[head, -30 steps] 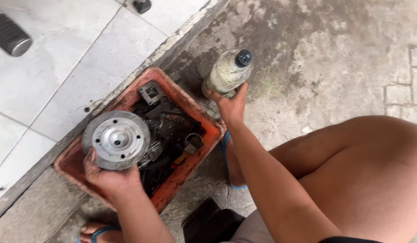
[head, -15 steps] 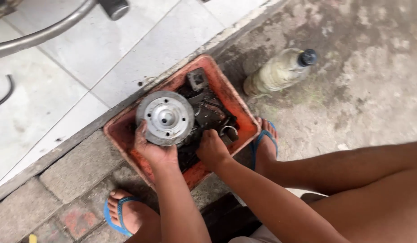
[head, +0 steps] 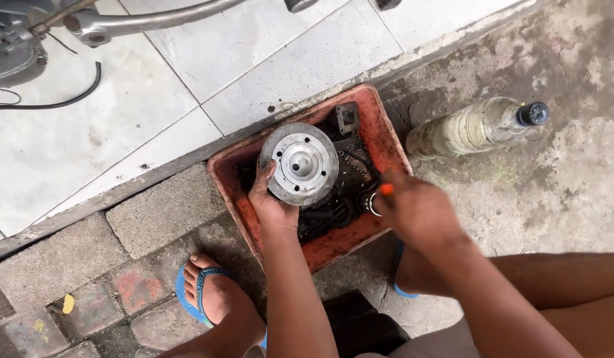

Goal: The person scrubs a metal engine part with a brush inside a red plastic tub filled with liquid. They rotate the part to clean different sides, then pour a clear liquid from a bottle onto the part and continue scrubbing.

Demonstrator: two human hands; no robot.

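Left hand grips the round metal part at its lower left rim, thumb over the face and fingers hidden beneath, and we hold it tilted up over the orange tray at the centre of the frame. Held that way its machined face, with a raised hub and a ring of small holes, turns toward us, and anything that drips would fall back into the tray. Our right hand sits just right of the tray's near edge, curled shut around a small tool of which only an orange tip shows at the knuckles; that hand is blurred, so we cannot tell what kind of tool it is or how the fingers lie on it.

The tray rests on rough paving at the edge of the pale tiles, low enough to reach from a squat. It holds dark, oily pieces that run together, a squarish block at its far end and a small metal ring beside our right hand; the rest we cannot sort out. A clear bottle of yellowish liquid with a dark cap lies on the concrete to the right, apart from the tray. A metal frame and a black cable are cut off at the upper left. One foot in a blue sandal stands at lower left; the other sandal is mostly hidden behind our right arm.
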